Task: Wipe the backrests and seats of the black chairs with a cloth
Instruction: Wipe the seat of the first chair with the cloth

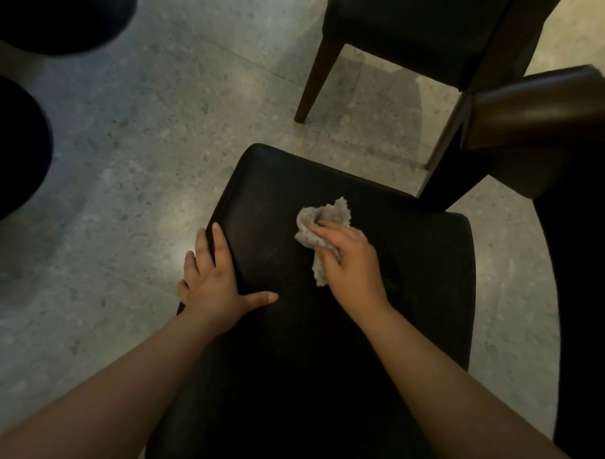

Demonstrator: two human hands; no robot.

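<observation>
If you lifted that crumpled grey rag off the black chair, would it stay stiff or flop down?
Probably flop: the crumpled grey rag bunches in soft folds under the right hand. It looks light, being thin and small beside that hand. Its fuzzy surface likely grips the black padded seat.

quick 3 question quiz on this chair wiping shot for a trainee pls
1. Fill in: the left hand rests flat on the black seat's ___ edge.
2. Which hand holds the cloth? A left hand, B right hand, C neither.
3. True or false: the cloth is spread out flat.
Key: 1 left; 2 B; 3 false, it is bunched up on the seat.
</observation>
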